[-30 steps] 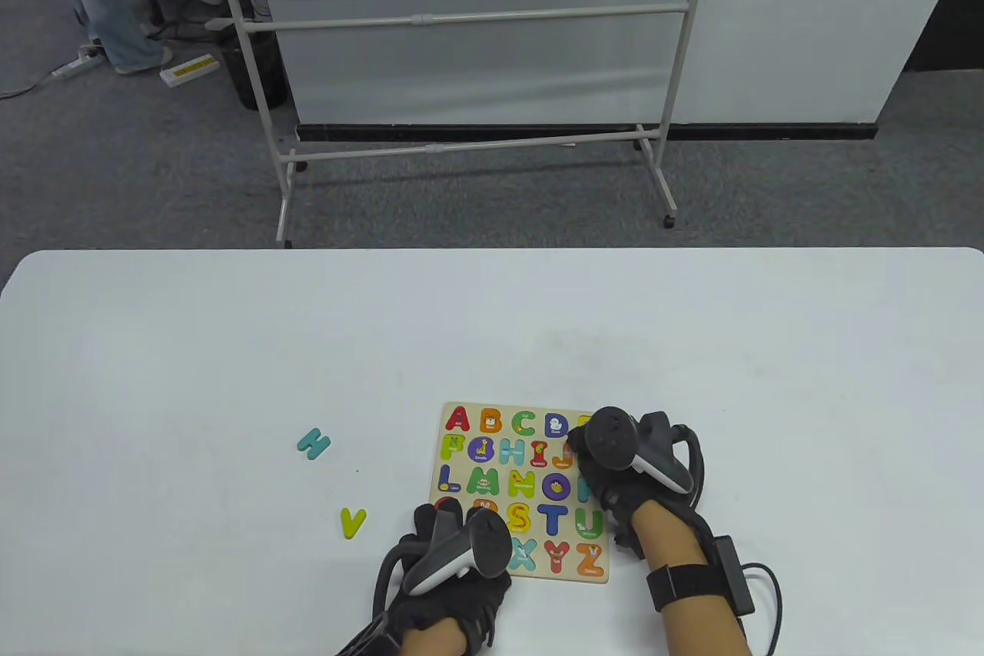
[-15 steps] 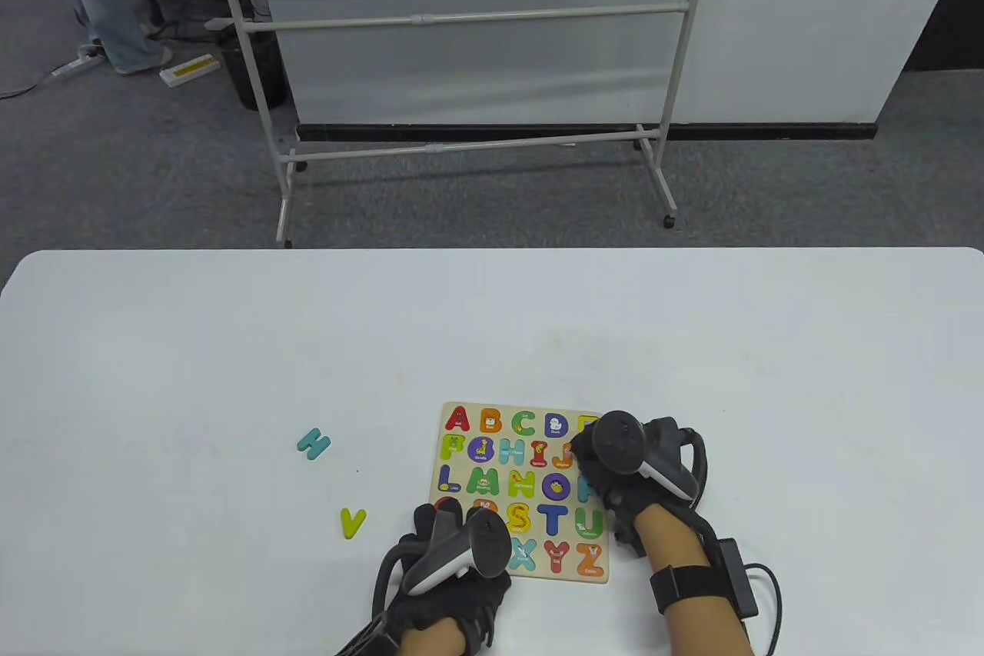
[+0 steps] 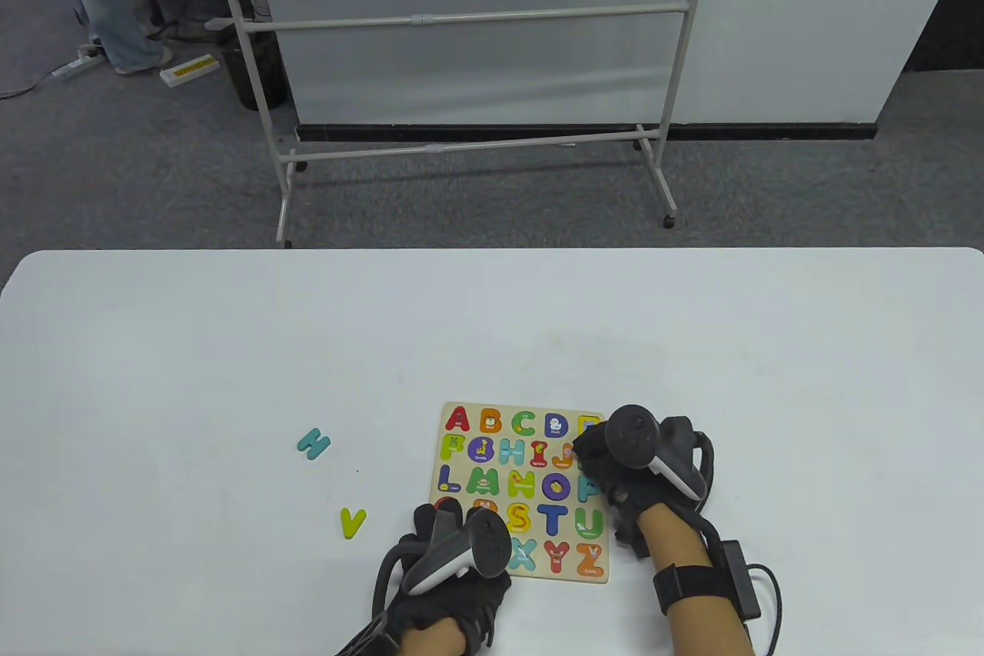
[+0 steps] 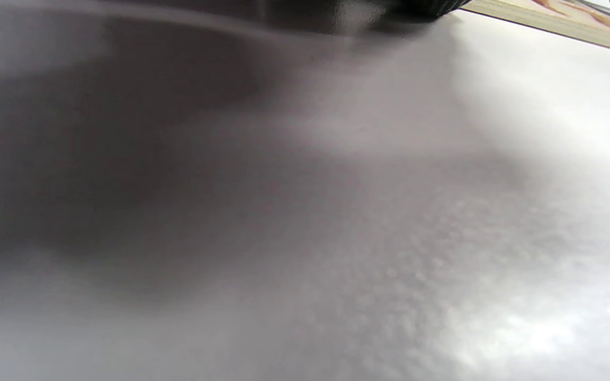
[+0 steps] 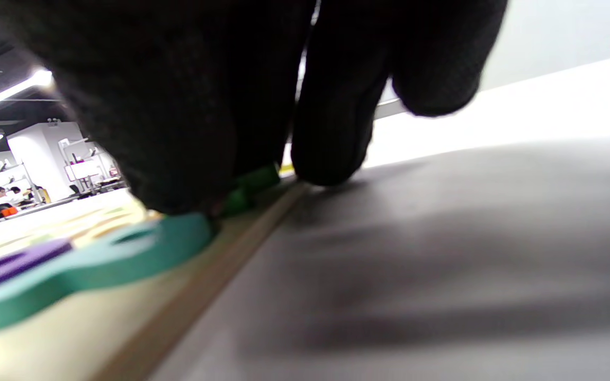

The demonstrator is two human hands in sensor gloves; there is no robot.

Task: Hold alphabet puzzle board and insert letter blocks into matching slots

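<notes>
The right hand [image 3: 615, 467] lies over the right edge of the puzzle board [image 3: 469, 471], around the second and third rows. In the right wrist view its gloved fingers [image 5: 337, 132] curl down, one fingertip on the table just beside the board's rim and the others pressing on a green letter [image 5: 249, 188] at that edge, next to a teal letter [image 5: 98, 259] that sits in the board. Whether the hand actually pinches the green piece or only presses on it I cannot tell. The left hand [image 3: 450, 567] rests on the board's near left corner, its fingers [image 3: 430, 517] reaching onto the bottom rows and covering the letters there. How firmly it holds the board does not show, and the left wrist view gives only blurred table surface [image 4: 337, 238] with a strip of the board's edge [image 4: 564, 21] at the top right. The board lies flat on the white table [image 3: 231, 341], close to the near edge and a little right of the middle, with most of its letters seated. Two loose letters lie on the table to the board's left: a teal H [image 3: 313, 443] level with the board's upper rows, and a yellow-green V [image 3: 353, 522] nearer the front edge, just left of the left hand. Beyond the table's far edge stands a whiteboard on a wheeled frame [image 3: 469, 71].
</notes>
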